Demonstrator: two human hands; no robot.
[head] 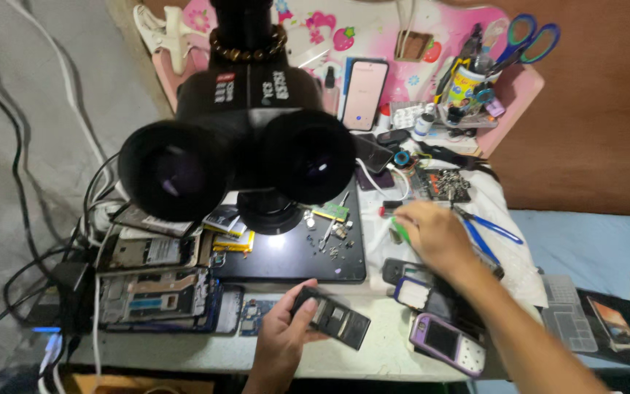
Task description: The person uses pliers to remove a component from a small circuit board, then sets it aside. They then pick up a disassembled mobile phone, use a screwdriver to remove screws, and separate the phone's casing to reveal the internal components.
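My left hand holds a black opened phone body at the front edge of the workbench, its inner side up. My right hand reaches forward over the right side of the bench, fingers closed around a small green object; what it is I cannot tell. Right in front of my face stands a black binocular microscope over a dark work mat scattered with small parts and a green circuit board.
Stacked phone frames lie at the left beside cables. Small phones sit at the right front, blue-handled pliers further right. At the back, a lit phone leans against a pink board next to a tool cup with scissors.
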